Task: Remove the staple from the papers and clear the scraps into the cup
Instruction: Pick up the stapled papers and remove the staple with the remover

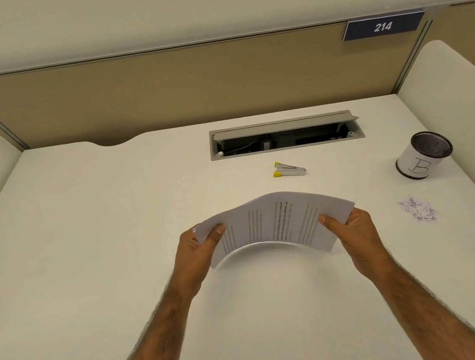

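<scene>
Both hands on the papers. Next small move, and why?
Probably lay the white printed papers flat and free the right hand for the silver, yellow-tipped staple remover lying beyond them: it and the left hand grip the bowed sheets, so neither can take the tool.

White desk [83, 235], staple remover [289, 169] ctr, mesh cup [422, 156] rt, scraps [418, 208] near cup
</scene>
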`<state>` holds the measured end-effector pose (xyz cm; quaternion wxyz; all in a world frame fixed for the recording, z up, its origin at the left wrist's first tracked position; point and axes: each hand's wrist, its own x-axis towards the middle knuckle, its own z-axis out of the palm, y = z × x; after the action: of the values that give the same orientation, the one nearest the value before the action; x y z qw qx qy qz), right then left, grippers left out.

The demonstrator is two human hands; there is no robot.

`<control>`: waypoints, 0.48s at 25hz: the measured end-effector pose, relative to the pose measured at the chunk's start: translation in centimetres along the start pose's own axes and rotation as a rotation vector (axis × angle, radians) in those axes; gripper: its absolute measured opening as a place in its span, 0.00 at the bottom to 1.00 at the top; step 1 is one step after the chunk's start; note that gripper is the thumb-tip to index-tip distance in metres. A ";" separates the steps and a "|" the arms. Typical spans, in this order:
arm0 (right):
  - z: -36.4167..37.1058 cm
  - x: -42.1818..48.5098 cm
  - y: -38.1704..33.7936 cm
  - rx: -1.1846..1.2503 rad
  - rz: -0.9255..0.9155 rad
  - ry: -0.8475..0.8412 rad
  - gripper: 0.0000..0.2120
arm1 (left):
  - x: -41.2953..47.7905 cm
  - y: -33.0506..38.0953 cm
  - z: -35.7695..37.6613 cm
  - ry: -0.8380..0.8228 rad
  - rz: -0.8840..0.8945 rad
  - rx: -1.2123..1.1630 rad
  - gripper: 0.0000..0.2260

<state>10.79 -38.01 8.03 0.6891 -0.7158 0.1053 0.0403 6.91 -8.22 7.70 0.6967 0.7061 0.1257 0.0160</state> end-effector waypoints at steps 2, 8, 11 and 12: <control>-0.1 0.2 -0.6 -0.003 -0.025 -0.001 0.10 | 0.1 0.4 -0.4 -0.010 0.039 -0.008 0.07; 0.0 0.6 -0.5 -0.039 0.010 -0.012 0.11 | 0.3 0.3 0.1 -0.023 0.030 0.022 0.07; 0.0 0.8 -1.0 -0.031 -0.014 0.019 0.11 | 0.4 0.8 0.1 -0.018 0.053 0.043 0.05; -0.1 0.9 -1.1 -0.031 -0.015 0.009 0.11 | 0.4 0.8 -0.1 -0.032 0.065 0.048 0.05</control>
<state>11.88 -38.14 8.90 0.6776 -0.7274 0.1026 0.0336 7.43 -8.07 8.45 0.6806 0.7265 0.0916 0.0243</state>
